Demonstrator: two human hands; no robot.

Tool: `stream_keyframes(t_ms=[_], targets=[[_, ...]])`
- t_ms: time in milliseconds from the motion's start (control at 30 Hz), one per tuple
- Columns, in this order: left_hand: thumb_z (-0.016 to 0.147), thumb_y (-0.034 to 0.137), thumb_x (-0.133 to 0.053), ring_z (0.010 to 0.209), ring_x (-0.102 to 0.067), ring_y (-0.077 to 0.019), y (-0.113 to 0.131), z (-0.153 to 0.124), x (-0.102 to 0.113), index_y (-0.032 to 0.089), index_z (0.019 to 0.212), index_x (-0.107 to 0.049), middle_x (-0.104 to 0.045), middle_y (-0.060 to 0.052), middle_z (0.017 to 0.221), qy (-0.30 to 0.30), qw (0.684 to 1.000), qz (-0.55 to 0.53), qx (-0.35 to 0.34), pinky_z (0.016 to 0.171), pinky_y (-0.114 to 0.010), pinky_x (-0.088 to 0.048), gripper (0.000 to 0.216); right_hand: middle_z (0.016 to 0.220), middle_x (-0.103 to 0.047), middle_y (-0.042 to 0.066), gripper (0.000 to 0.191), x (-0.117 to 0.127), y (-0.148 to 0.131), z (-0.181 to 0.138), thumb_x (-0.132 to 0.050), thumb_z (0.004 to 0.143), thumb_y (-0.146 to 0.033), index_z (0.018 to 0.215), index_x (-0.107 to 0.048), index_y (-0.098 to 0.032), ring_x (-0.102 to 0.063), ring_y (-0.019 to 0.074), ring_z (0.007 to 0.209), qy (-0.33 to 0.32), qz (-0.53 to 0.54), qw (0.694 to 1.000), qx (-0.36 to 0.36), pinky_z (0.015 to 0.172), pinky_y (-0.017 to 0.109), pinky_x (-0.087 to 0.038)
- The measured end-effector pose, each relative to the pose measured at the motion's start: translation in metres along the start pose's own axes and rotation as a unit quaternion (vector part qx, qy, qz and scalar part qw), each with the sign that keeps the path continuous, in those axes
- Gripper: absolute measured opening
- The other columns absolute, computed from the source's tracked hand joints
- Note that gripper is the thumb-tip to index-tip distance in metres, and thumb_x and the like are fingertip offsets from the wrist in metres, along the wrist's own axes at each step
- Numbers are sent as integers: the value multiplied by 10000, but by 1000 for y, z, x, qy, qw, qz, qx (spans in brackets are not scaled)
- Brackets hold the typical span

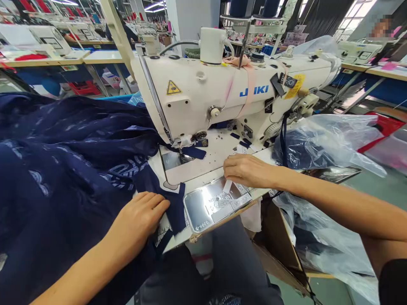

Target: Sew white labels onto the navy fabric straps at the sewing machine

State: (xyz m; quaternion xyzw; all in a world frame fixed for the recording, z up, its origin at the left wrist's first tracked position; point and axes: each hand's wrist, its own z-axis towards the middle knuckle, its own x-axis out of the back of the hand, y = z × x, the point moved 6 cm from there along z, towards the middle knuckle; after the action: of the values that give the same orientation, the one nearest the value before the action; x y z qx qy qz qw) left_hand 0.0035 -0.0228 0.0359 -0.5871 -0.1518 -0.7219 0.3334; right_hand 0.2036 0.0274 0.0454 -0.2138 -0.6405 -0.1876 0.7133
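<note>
- Left hand (138, 220), lower left of centre: lies palm down on the navy cloth (63, 212), fingers together and slightly bent; whether they grip a fold cannot be told.
- Right hand (246, 170), right of centre: fingertips closed on a small white label (227, 186), which hangs down over the tray.
- Tray (199, 209), centre and a little low: shiny metal, near the table's front edge, with printed labels (240, 202) lying in its right part.
- Cloth: heaped over the left side of the frame, patterned in white, its plain end reaching the table (182, 239) left of the tray.
- Machine (197, 84), upper centre: white, with blue letters and a yellow warning triangle; dark tags (288, 80) are fixed on its right part.
- Strip (195, 153), centre: navy, just beside the presser foot (182, 157).
- Plastic bag (330, 140), right: clear, with navy cloth inside.
- Box (275, 254), lower right: cardboard, open, below the table.
</note>
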Motion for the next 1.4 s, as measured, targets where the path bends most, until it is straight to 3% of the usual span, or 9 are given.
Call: stream_keyframes(t_ms=[167,333,467,633,767,967,1200,1300,1400], targets=[[875,214,-307,687,-547,-164,7,43,19,181,830,-580,-606,-43,727,100,986,-92,95,653,-280,-436,279,780,-550,18,83,-9,-15,-12,-516,821,-155,773,-583,-165,-493,128,694,-102,94,990,-8,604,246,-349],[858,268,-354,657,-557,-183,-14,81,-26,157,759,-585,-616,-58,700,53,987,-92,120,630,-293,-416,275,824,-540,16,40,-12,-17,-15,-549,785,-125,788,-566,-160,-462,106,631,-172,127,976,-35,565,237,-333],[816,300,-425,645,-553,-170,-49,79,-57,164,767,-601,-627,-41,705,30,962,-159,221,600,-264,-388,228,903,-520,14,156,-14,-23,-13,-567,784,-129,928,-554,-186,-448,102,664,-166,171,971,24,560,225,-325],[750,332,-490,587,-521,-139,-58,67,-54,171,723,-629,-613,-3,645,70,900,-310,299,576,-240,-365,215,774,-488,-18,131,-30,-24,-10,-549,743,-48,741,-542,-180,-380,86,590,-223,172,959,26,524,217,-282],[677,340,-552,554,-486,-124,-53,63,-48,171,618,-630,-576,16,578,90,818,-453,343,542,-222,-349,196,688,-466,-22,166,-23,-20,-9,-497,748,-35,651,-482,-169,-384,94,595,-195,203,960,4,538,217,-285],[632,386,-604,485,-388,-79,-46,59,-45,153,552,-603,-478,38,508,93,712,-583,381,459,-193,-290,247,776,-508,-9,137,-12,-14,-14,-501,768,-52,797,-541,-179,-459,100,672,-164,230,959,-21,598,211,-328],[551,420,-688,511,-445,-86,-47,57,-49,143,596,-615,-547,24,566,98,653,-632,405,484,-191,-351,290,712,-471,-25,140,-29,-13,-16,-517,720,-43,668,-481,-169,-397,89,601,-181,184,966,-10,545,210,-287],[535,420,-704,497,-441,-79,-47,58,-49,139,594,-617,-546,27,546,101,644,-637,412,470,-184,-349,300,653,-441,-36,142,-19,-5,-15,-508,717,-44,648,-467,-162,-385,85,586,-135,260,956,-32,548,209,-295],[534,415,-707,499,-444,-81,-46,58,-47,138,586,-617,-554,20,554,105,639,-642,410,461,-184,-350,296,592,-420,-53,77,-8,6,-10,-506,749,-133,683,-481,-163,-381,81,541,-47,391,913,-107,523,209,-305]])
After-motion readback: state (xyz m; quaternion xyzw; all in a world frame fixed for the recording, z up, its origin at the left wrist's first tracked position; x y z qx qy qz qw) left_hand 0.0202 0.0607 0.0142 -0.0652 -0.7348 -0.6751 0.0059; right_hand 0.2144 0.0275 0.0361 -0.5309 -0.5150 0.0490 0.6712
